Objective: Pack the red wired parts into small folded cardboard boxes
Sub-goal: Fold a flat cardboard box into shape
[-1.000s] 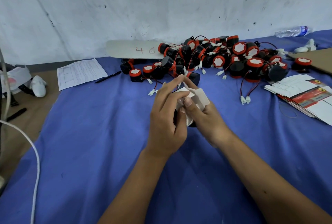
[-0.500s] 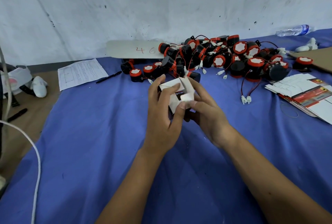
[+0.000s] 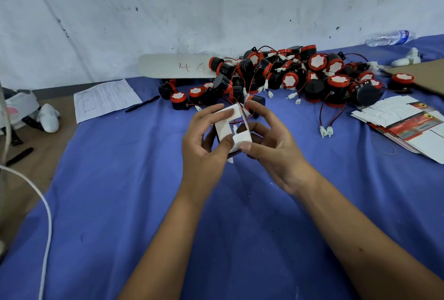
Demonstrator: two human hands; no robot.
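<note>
- Above the blue cloth [image 3: 120, 203], near the middle of the view, a small white box [image 3: 227, 127] is held off the surface between both hands.
- Left hand [image 3: 204, 145] grips the box from 9 o'clock: fingers curl over its top flap, and the thumb presses the near face.
- Right hand [image 3: 271, 148] grips it from 3 o'clock: the thumb lies along the near lower flap, and the fingers wrap the far side.
- The two hands are close together, thumbs almost meeting at the box's 6 o'clock edge.
- The box's flaps stand open; something dark with a white connector and thin red wire shows in the opening, though I cannot tell how far in it sits.
- At 12 to 2 o'clock from the hands lies a pile [image 3: 288, 76] of red-and-black wired parts, well apart from the right hand but just beyond the box.
- At 3 o'clock, a stack of flat boxes [image 3: 403, 124] rests on the cloth.
- At 10 o'clock lie a paper [image 3: 105, 99] and a pen [image 3: 141, 104].
- At 11 o'clock, a white strip [image 3: 175, 66] marked "46" leans against the wall.
- At 1 o'clock, far back, a bottle [image 3: 389, 38] lies on its side.
</note>
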